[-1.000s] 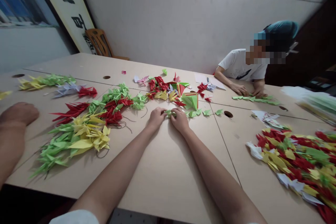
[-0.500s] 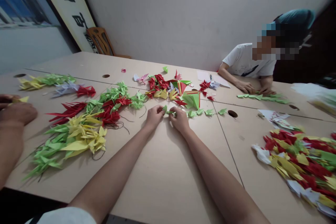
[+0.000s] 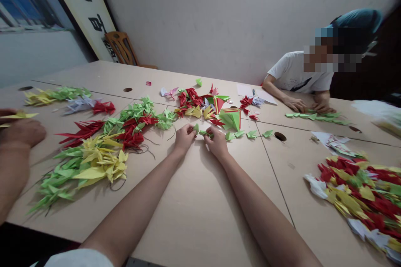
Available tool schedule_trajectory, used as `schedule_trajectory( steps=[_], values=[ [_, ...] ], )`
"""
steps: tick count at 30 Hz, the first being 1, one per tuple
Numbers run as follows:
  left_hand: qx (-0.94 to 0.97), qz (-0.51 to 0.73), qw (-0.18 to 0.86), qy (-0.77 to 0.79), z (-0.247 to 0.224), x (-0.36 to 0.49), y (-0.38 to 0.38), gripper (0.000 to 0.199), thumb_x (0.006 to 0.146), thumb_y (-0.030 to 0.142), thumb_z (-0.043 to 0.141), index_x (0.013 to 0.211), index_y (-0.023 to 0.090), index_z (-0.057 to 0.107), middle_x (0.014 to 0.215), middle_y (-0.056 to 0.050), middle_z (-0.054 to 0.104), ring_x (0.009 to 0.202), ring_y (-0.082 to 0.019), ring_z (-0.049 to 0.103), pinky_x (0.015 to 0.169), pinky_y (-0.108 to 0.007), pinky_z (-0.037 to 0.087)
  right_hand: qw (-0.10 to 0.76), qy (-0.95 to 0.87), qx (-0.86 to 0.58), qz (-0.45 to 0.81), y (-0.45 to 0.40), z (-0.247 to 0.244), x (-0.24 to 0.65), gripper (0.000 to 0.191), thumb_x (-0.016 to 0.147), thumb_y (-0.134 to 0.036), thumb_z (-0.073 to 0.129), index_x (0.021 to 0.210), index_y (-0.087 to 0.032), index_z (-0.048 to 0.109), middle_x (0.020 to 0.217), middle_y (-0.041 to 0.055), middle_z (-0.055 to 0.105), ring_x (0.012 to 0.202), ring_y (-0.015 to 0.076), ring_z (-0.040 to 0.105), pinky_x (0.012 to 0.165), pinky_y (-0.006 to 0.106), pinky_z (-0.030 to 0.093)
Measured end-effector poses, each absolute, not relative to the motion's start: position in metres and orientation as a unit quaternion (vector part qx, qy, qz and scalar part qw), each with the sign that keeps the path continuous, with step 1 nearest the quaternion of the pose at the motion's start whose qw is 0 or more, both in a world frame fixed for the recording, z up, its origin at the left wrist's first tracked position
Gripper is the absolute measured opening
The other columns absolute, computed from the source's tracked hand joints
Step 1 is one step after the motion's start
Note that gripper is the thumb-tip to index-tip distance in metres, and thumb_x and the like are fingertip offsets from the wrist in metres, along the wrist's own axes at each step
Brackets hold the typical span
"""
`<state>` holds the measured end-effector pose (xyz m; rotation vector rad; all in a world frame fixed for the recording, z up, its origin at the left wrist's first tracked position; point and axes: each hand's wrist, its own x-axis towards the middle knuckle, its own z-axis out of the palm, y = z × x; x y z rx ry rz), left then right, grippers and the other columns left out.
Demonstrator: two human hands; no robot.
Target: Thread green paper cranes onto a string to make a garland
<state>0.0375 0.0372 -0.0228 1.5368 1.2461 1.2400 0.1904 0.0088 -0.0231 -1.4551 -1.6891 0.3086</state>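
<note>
My left hand (image 3: 184, 138) and my right hand (image 3: 216, 143) sit close together over the beige table (image 3: 200, 200). Each pinches small green folded paper: a green paper crane (image 3: 196, 128) at my left fingertips and another green paper crane (image 3: 205, 133) at my right. Thin thread may link them, but it is too fine to tell. A row of green cranes (image 3: 238, 134) lies just beyond my right hand. A mixed heap of red, yellow and green folded paper (image 3: 200, 110) lies ahead of both hands.
Long bunches of red, yellow and green paper cranes (image 3: 90, 162) with dark thread lie left, and a large heap (image 3: 357, 196) lies right. A co-worker's hand (image 3: 25, 132) holds yellow paper at the left edge. Across the table, a person's hands (image 3: 305, 106) rest near green cranes.
My hands have drawn slightly apart, with a wider gap between the green pieces. The view has shifted a little. The hand at the left edge now holds a yellow paper piece.
</note>
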Motion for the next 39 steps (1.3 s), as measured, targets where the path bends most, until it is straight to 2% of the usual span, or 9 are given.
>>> schedule_trajectory(
  steps=[7, 11, 18, 25, 30, 33, 39],
  values=[
    [0.584, 0.492, 0.401, 0.506, -0.0174, 0.0385, 0.0335, 0.019, 0.074, 0.035, 0.064, 0.077, 0.016, 0.06, 0.066, -0.001, 0.065, 0.058, -0.013, 0.063, 0.055, -0.021, 0.047, 0.439, -0.661, -0.6, 0.1, 0.0081, -0.022, 0.1893, 0.002, 0.072, -0.019, 0.054, 0.072, -0.02, 0.056, 0.068, 0.0015, 0.06, 0.063, 0.0164, 0.052, 0.062, 0.026, 0.038],
    [0.564, 0.497, 0.416, 0.512, -0.0159, 0.0387, 0.0333, 0.015, 0.074, 0.029, 0.061, 0.08, 0.016, 0.059, 0.068, -0.001, 0.064, 0.057, -0.013, 0.064, 0.051, -0.021, 0.046, 0.445, -0.664, -0.593, 0.098, 0.007, -0.0203, 0.1876, 0.006, 0.071, -0.015, 0.05, 0.072, -0.02, 0.053, 0.069, 0.0018, 0.058, 0.064, 0.0164, 0.051, 0.062, 0.026, 0.037],
    [0.574, 0.491, 0.386, 0.53, -0.0183, 0.0361, 0.0356, 0.013, 0.077, 0.027, 0.058, 0.084, 0.017, 0.058, 0.059, 0.001, 0.062, 0.054, -0.013, 0.063, 0.053, -0.021, 0.045, 0.444, -0.692, -0.561, 0.094, 0.0053, -0.0162, 0.1858, 0.007, 0.072, -0.014, 0.046, 0.071, -0.02, 0.049, 0.067, 0.0003, 0.054, 0.062, 0.0152, 0.049, 0.062, 0.025, 0.036],
    [0.581, 0.486, 0.39, 0.524, -0.0165, 0.0364, 0.0337, 0.014, 0.077, 0.027, 0.058, 0.086, 0.017, 0.061, 0.062, 0.0, 0.064, 0.055, -0.013, 0.063, 0.051, -0.021, 0.043, 0.436, -0.701, -0.553, 0.111, 0.0043, -0.0178, 0.1858, 0.011, 0.072, -0.012, 0.047, 0.077, -0.02, 0.053, 0.067, -0.0003, 0.054, 0.058, 0.0145, 0.048, 0.061, 0.025, 0.038],
    [0.607, 0.475, 0.373, 0.516, -0.0152, 0.0368, 0.033, 0.017, 0.075, 0.025, 0.062, 0.088, 0.016, 0.069, 0.063, 0.0, 0.067, 0.056, -0.013, 0.063, 0.055, -0.022, 0.045, 0.442, -0.735, -0.495, 0.137, 0.0044, -0.0168, 0.1865, 0.013, 0.082, -0.017, 0.047, 0.088, -0.019, 0.059, 0.085, 0.0045, 0.061, 0.07, 0.0159, 0.054, 0.066, 0.025, 0.043],
    [0.598, 0.467, 0.392, 0.519, -0.0152, 0.0373, 0.0334, 0.021, 0.075, 0.026, 0.063, 0.089, 0.015, 0.072, 0.064, -0.002, 0.069, 0.056, -0.014, 0.062, 0.054, -0.022, 0.045, 0.437, -0.737, -0.497, 0.137, 0.0053, -0.0157, 0.1871, 0.015, 0.087, -0.019, 0.045, 0.088, -0.019, 0.061, 0.086, 0.0053, 0.061, 0.077, 0.0175, 0.056, 0.071, 0.026, 0.044],
    [0.645, 0.452, 0.364, 0.497, -0.0127, 0.0354, 0.0325, 0.02, 0.073, 0.021, 0.066, 0.089, 0.017, 0.077, 0.087, -0.005, 0.076, 0.08, -0.019, 0.068, 0.075, -0.028, 0.051, 0.422, -0.744, -0.501, 0.131, 0.0074, -0.02, 0.189, 0.018, 0.087, -0.015, 0.044, 0.091, -0.02, 0.061, 0.086, 0.0054, 0.06, 0.08, 0.0182, 0.057, 0.074, 0.026, 0.044]
  ],
)
